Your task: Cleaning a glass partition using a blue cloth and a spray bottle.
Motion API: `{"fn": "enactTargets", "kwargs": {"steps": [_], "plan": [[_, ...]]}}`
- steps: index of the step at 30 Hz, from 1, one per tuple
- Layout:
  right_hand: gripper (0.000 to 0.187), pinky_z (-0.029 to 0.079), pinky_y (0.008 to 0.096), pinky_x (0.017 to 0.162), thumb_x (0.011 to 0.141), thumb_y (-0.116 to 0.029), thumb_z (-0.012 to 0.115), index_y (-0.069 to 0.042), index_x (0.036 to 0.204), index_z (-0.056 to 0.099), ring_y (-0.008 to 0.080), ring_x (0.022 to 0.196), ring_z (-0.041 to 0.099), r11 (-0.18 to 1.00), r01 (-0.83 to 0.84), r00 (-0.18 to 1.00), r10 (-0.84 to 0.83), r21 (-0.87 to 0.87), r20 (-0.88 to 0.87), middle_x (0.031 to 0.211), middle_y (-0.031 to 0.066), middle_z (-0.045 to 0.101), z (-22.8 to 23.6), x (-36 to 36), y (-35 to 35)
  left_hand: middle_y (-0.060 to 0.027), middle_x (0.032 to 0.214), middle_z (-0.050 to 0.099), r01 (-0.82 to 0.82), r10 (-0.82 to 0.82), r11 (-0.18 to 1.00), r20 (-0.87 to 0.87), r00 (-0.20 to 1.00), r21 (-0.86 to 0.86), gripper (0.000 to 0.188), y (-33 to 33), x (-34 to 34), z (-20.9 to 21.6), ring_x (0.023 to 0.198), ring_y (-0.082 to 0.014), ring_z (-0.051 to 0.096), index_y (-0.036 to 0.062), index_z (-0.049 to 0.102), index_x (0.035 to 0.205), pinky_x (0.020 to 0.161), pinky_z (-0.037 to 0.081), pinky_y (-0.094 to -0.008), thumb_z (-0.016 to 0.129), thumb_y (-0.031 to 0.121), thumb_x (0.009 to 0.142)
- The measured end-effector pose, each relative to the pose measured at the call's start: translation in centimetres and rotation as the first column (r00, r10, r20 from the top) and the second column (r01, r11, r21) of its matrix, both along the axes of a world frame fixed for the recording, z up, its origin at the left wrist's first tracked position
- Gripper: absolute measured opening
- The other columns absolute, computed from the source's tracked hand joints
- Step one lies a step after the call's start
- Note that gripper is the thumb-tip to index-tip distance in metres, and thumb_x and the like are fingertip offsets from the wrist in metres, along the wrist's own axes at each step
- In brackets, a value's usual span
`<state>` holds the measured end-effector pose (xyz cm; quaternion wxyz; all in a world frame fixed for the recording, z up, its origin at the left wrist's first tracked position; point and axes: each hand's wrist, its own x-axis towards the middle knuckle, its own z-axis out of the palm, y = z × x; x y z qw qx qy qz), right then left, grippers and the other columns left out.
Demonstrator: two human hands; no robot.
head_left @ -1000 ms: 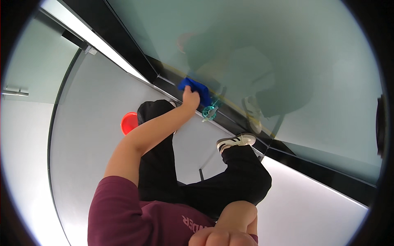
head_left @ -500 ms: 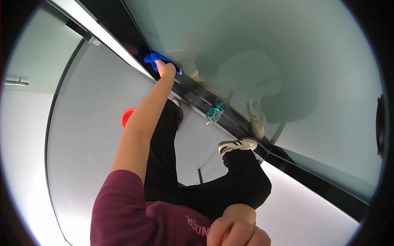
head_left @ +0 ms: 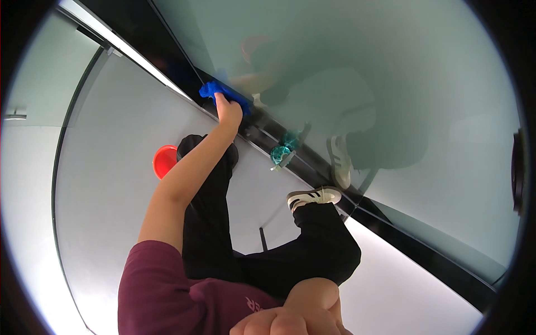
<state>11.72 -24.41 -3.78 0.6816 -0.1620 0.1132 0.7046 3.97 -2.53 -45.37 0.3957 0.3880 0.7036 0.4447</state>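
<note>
My left hand (head_left: 229,111) is stretched out and closed on a blue cloth (head_left: 224,95). The bunched cloth lies against the black ledge (head_left: 259,135) along the foot of a large glass panel (head_left: 312,61). Part of my fingers is hidden by the hand and the cloth. Close to my body, at the lower edge, my right hand (head_left: 285,322) is bent into a fist, and whatever may be inside it is out of sight. A clear teal bottle (head_left: 281,153) with a pale top stands on the ledge, to the right of my left hand.
A red bucket (head_left: 164,162) stands on the grey floor (head_left: 111,184), partly behind my left forearm. My white shoe (head_left: 314,196) is beside the ledge. A glass door with a metal handle (head_left: 15,117) is at the far left. The panel mirrors my arm and shoe.
My left hand and the blue cloth have slid along the ledge, slightly nearer the teal bottle. My right hand has shifted left and lower. The whole view has moved a little.
</note>
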Motion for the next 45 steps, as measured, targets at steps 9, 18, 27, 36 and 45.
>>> {"fn": "enactTargets", "kwargs": {"steps": [9, 18, 27, 36, 45], "plan": [[0.028, 0.031, 0.0184, 0.049, 0.077, -0.028, 0.071, -0.007, 0.061, 0.066, 0.0096, 0.059, 0.045, 0.78, 0.147, 0.967, -0.243, 0.609, 0.078, 0.068, 0.0045, 0.055, -5.6, -1.0, -0.7, -0.016, 0.121, 0.049, -0.043, 0.197, 0.81, -0.203, 0.959, 0.585, 0.065, 4.4, -1.6, 0.8, 0.111, -0.0282, 0.048, 0.0058, 0.029, 0.136, 0.097, 0.035, -0.0321, 0.035, -0.013, 0.074], [0.024, 0.039, 0.0175, 0.046, 0.077, -0.016, 0.072, 0.004, 0.075, 0.061, 0.0103, 0.058, 0.048, 0.734, -0.035, 0.994, 0.096, 0.679, -0.052, 0.083, 0.0123, 0.052, -6.5, 0.5, -2.1, -0.022, 0.126, 0.045, -0.08, 0.08, 0.997, -0.022, 0.997, 0.02, 0.058, 4.1, 0.0, -4.3, 0.115, -0.0329, 0.046, -0.0012, 0.027, 0.133, 0.099, 0.034, -0.0345, 0.042, -0.005, 0.077], [0.017, 0.047, 0.0203, 0.049, 0.078, -0.006, 0.069, 0.003, 0.081, 0.056, 0.0146, 0.06, 0.057, 0.683, -0.097, 0.965, 0.242, 0.724, -0.099, 0.088, 0.0154, 0.056, -6.9, 0.5, -2.6, -0.0225, 0.116, 0.053, 0.201, -0.188, 0.942, 0.072, 0.98, -0.269, 0.062, -3.5, 2.4, -3.0, 0.107, -0.0325, 0.052, 0.0013, 0.029, 0.135, 0.09, 0.041, -0.0343, 0.042, -0.002, 0.074], [0.012, 0.039, 0.0228, 0.038, 0.081, 0.001, 0.064, 0.003, 0.08, 0.053, 0.0205, 0.047, 0.055, 0.641, 0.137, 0.83, 0.343, 0.755, -0.441, 0.074, 0.0193, 0.06, -5.3, -0.2, -4.7, -0.0141, 0.109, 0.054, 0.247, -0.197, 0.961, 0.319, 0.927, -0.127, 0.05, -5.5, 1.0, -0.6, 0.101, -0.0247, 0.051, 0.0, 0.044, 0.122, 0.088, 0.04, -0.033, 0.047, -0.002, 0.071], [0.025, 0.042, 0.0251, 0.048, 0.086, -0.001, 0.054, 0.002, 0.061, 0.053, 0.0197, 0.05, 0.056, 0.27, -0.55, 0.815, -0.033, 0.79, 0.579, 0.07, 0.0141, 0.06, -5.4, 3.5, -3.6, -0.011, 0.1, 0.055, 0.257, -0.219, 0.963, 0.318, 0.922, -0.081, 0.04, -5.4, -3.8, 0.4, 0.094, -0.0228, 0.053, 0.0022, 0.047, 0.111, 0.083, 0.042, -0.0341, 0.046, -0.004, 0.071]]}}
